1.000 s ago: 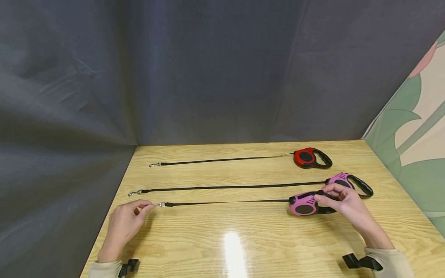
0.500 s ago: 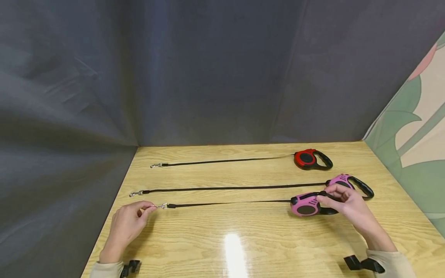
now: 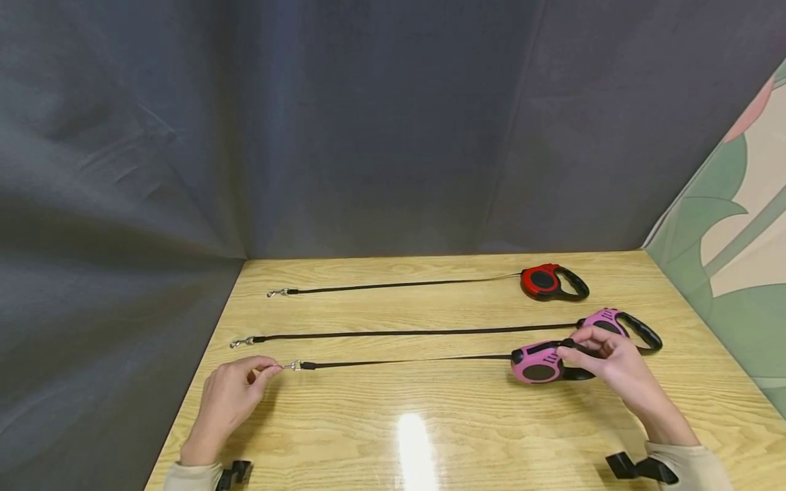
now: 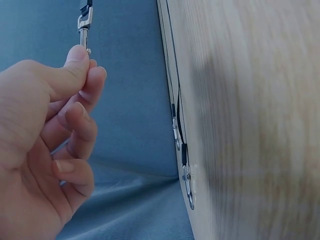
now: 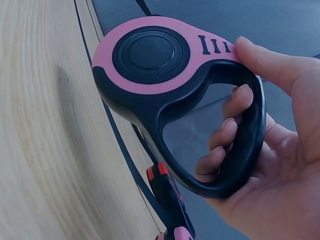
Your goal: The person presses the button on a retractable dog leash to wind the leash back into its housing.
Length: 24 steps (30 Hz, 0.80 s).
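Observation:
My left hand [image 3: 230,399] pinches the metal snap hook [image 4: 84,36] of a pink and black retractable dog leash [image 5: 150,52] between thumb and index finger. Its other fingers curl loosely below. At the right, my right hand [image 3: 617,365] grips the black loop handle [image 5: 250,145] of the same leash, several fingers passing through the loop and the thumb on top by the pink casing. Between both hands the thin black strap [image 3: 368,362] runs nearly straight, raised over the wooden table [image 3: 491,436]. The hook's tip is hidden by the fingers.
Behind the held leash lies a second pink retractable leash [image 3: 600,316], its strap stretched left to a snap hook [image 3: 241,342]. Farther back is a red one [image 3: 540,281], laid out the same way, hook [image 3: 278,292] at left. A dark cloth [image 3: 381,136] hangs behind the table.
My left hand has moved slightly to the right with the snap hook, so the strap between the hands is a little shorter. My right hand and the leash casing stay nearly in place.

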Each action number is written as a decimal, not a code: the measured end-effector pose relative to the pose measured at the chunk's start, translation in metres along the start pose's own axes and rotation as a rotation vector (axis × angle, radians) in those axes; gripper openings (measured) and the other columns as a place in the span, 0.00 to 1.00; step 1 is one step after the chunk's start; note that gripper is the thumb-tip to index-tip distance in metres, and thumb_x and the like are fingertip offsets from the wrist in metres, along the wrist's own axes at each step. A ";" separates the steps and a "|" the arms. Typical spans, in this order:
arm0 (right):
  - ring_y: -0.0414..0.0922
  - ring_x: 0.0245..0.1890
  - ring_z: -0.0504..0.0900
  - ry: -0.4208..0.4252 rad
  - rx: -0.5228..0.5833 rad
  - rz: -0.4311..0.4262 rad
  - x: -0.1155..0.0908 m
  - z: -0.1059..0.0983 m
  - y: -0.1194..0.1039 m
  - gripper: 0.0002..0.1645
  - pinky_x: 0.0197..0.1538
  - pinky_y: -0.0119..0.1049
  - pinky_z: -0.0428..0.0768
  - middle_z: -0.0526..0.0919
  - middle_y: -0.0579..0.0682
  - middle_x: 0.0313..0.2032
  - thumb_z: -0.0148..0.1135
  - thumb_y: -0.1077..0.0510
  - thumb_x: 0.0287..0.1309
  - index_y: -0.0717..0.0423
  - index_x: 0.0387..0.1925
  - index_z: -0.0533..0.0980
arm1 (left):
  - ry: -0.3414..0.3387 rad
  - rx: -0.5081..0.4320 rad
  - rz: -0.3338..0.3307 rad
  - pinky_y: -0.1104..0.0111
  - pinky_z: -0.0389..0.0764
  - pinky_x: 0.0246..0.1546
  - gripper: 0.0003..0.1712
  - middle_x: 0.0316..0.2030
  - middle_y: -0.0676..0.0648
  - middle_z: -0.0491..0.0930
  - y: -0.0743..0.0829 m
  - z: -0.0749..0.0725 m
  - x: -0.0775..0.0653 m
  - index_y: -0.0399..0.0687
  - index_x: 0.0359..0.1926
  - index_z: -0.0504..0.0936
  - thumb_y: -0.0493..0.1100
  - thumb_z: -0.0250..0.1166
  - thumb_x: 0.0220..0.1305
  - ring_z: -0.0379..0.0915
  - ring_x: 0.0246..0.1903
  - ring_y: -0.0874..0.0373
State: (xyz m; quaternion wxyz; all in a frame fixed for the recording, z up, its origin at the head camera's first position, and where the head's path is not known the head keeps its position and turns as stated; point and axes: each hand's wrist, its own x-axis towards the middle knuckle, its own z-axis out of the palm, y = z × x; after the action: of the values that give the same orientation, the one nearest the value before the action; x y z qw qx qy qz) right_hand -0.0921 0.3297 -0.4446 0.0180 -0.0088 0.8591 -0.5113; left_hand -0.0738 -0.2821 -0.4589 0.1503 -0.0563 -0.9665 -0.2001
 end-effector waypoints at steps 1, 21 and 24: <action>0.36 0.34 0.77 -0.001 0.002 -0.001 0.000 0.000 0.000 0.09 0.36 0.33 0.75 0.82 0.33 0.33 0.71 0.59 0.69 0.58 0.43 0.79 | 0.003 -0.002 0.002 0.71 0.61 0.18 0.03 0.17 0.64 0.75 0.000 0.000 0.000 0.59 0.36 0.92 0.50 0.77 0.66 0.57 0.15 0.73; 0.35 0.33 0.76 -0.018 0.001 -0.018 0.000 0.007 -0.003 0.11 0.36 0.33 0.74 0.82 0.35 0.31 0.72 0.58 0.69 0.59 0.43 0.78 | 0.033 -0.014 0.048 0.72 0.59 0.17 0.03 0.18 0.63 0.75 0.002 0.005 -0.001 0.57 0.37 0.93 0.47 0.78 0.64 0.55 0.15 0.72; 0.36 0.33 0.75 -0.018 0.003 -0.016 -0.001 0.008 -0.004 0.11 0.35 0.33 0.74 0.81 0.35 0.31 0.72 0.58 0.69 0.59 0.43 0.78 | 0.041 -0.016 0.054 0.72 0.60 0.18 0.02 0.19 0.62 0.77 0.003 0.006 -0.001 0.57 0.37 0.93 0.47 0.78 0.64 0.56 0.15 0.73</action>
State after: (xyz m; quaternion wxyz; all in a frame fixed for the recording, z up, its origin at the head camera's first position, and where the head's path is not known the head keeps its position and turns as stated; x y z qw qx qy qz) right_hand -0.0911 0.3212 -0.4453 0.0216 -0.0203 0.8580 -0.5127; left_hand -0.0742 -0.2772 -0.4632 0.1748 -0.0798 -0.9598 -0.2047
